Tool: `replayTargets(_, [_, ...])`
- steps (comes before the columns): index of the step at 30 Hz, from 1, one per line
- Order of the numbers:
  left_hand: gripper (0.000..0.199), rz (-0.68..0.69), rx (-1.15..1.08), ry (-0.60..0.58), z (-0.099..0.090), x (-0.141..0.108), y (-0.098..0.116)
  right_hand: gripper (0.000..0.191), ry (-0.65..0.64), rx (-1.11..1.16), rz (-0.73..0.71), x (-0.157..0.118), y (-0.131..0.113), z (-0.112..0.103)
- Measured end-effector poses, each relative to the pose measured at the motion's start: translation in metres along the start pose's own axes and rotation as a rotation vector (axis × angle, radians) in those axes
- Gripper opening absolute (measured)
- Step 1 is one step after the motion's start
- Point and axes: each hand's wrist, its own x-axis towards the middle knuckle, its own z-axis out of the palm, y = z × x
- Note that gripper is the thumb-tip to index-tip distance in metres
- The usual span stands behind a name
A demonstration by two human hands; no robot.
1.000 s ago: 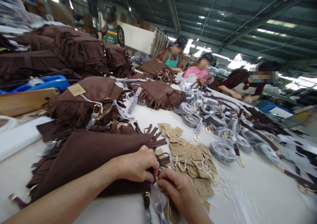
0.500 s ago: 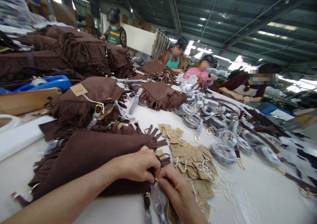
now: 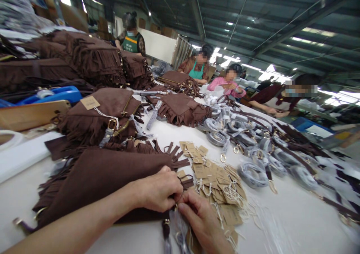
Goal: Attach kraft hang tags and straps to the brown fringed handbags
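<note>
A brown fringed suede bag (image 3: pixel 112 175) lies flat on the table before me, under my left forearm. At its right corner my left hand (image 3: pixel 161 188) is closed in a pinch, fingertips against those of my right hand (image 3: pixel 201 216). Between them runs a thin brown cord (image 3: pixel 181 196), mostly covered by the fingers. Just below sits a small gold metal ring (image 3: pixel 176 206), with a plastic-wrapped strap end (image 3: pixel 180 224) hanging under it. A second gold fitting with a dark strap (image 3: pixel 166 229) hangs to its left. Kraft paper tags (image 3: pixel 218 179) with white strings lie beside my right hand.
More brown fringed bags (image 3: pixel 98 113) lie behind, one with a tag, and a large pile (image 3: pixel 78 55) stands at back left. Coiled plastic-wrapped straps (image 3: pixel 253 171) spread across the right. A blue tape dispenser (image 3: pixel 53 94) is at left. Several co-workers stand beyond the table.
My fingertips have shifted slightly at the bag's corner, and the gold ring is more covered. Both hands stay pinched together. The bag has not visibly moved.
</note>
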Motion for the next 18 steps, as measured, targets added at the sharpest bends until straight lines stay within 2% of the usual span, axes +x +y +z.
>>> replayTargets(3, [0.019, -0.001, -0.018, 0.013, -0.003, -0.001, 0.004, 0.02, 0.003, 0.013, -0.003, 0.001, 0.0, 0.0])
replayTargets(8, [0.02, -0.008, 0.044, -0.03, -0.006, -0.001, 0.008, 0.019, -0.009, 0.013, 0.0, 0.0, -0.004, -0.002])
replayTargets(15, [0.024, 0.053, 0.119, -0.004, -0.001, 0.003, 0.011, 0.016, -0.004, 0.01, 0.026, 0.0, -0.006, -0.002])
replayTargets(18, [0.021, 0.032, 0.176, -0.011, 0.0, 0.004, 0.015, 0.016, 0.005, 0.011, 0.02, 0.0, -0.005, -0.002])
